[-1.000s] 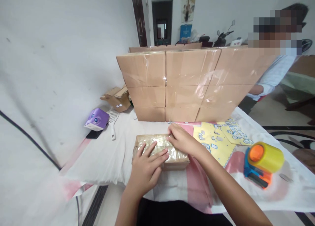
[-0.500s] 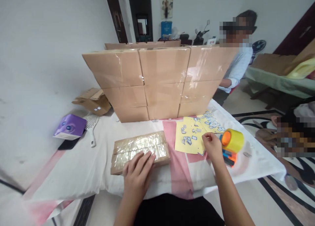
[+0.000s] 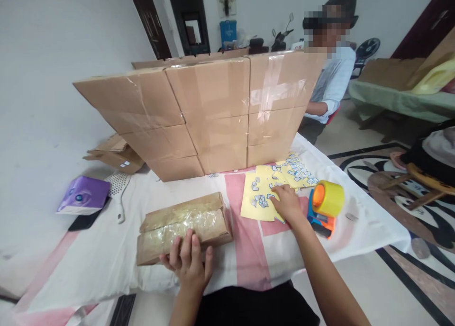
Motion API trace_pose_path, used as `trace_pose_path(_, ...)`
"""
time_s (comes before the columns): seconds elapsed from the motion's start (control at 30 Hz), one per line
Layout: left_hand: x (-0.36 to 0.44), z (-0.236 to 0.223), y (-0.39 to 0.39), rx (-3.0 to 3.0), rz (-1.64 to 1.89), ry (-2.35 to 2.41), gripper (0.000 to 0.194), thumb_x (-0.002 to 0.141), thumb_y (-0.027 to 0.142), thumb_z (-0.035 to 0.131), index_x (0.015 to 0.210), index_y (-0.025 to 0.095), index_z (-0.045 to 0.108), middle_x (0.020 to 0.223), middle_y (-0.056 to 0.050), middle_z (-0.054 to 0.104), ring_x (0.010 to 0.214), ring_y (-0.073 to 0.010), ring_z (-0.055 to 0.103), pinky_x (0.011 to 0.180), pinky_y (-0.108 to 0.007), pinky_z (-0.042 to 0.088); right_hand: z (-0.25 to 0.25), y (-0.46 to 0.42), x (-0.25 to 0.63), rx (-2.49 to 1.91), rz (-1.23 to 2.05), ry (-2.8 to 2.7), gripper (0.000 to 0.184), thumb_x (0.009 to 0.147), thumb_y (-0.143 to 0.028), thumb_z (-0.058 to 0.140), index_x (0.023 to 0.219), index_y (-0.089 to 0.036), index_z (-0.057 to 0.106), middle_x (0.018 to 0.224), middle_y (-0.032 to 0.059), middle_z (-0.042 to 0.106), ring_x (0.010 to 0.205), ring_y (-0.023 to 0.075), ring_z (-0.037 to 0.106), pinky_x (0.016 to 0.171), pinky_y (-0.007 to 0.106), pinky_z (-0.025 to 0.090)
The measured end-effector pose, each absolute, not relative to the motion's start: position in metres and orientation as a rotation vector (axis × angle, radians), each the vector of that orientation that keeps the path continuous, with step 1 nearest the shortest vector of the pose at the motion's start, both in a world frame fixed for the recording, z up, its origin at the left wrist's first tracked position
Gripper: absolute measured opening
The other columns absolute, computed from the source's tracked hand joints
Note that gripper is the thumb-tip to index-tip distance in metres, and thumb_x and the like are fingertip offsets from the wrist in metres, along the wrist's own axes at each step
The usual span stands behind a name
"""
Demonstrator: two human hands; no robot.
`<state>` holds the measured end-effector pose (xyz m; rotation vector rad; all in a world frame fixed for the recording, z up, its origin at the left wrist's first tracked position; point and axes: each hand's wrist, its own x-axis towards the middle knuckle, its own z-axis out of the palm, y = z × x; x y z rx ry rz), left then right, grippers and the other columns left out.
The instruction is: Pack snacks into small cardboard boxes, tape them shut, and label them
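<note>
A flat brown parcel wrapped in clear tape lies on the white and pink cloth near the front edge. My left hand rests on the parcel's near edge, fingers stretched flat. My right hand lies on a yellow sheet scattered with several small blue-and-white stickers, its fingertips pressed down among them. Right beside that hand stands a tape dispenser with an orange and blue frame and a yellow roll.
A wall of stacked, taped cardboard boxes fills the back of the table. A purple packet, a white brush and a flattened carton lie at the left. Another person in a light shirt sits behind the boxes.
My right hand left the parcel, swung right toward the tape dispenser, then settled on the yellow sticker sheet. My left hand slid back to the parcel's near edge. The view turned right.
</note>
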<state>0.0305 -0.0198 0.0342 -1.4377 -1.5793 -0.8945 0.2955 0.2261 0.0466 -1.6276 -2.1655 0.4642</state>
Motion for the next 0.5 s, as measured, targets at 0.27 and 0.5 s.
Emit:
trace_pose_path(0.27, 0.029, 0.029, -0.016, -1.369, -0.93, -1.562, 0.07, 0.086, 0.024, 0.072, 0.151, 0.016, 0.049, 0.134, -0.019, 0.066, 0.145, -0.0338, 0.042, 0.125, -0.065, 0.012, 0.042, 0.222, 0.296, -1.565, 0.47, -2.221, 0.024, 0.094, -0.014, 0.054, 0.103, -0.025, 0.073, 0.117, 0.0097, 0.063, 0.108, 0.0292, 0.055, 0.09, 0.04, 0.042)
trace_pose_path(0.5, 0.024, 0.019, -0.018, -1.349, -1.008, -1.575, 0.065, 0.081, 0.027, 0.075, 0.142, 0.021, 0.057, 0.125, -0.016, 0.068, 0.139, -0.0358, 0.045, 0.121, -0.073, 0.009, 0.046, 0.214, 0.302, -1.365, 0.595, -2.268, 0.02, 0.093, -0.026, 0.065, 0.109, -0.029, 0.075, 0.121, 0.0068, 0.063, 0.112, 0.0274, 0.056, 0.099, 0.043, 0.042)
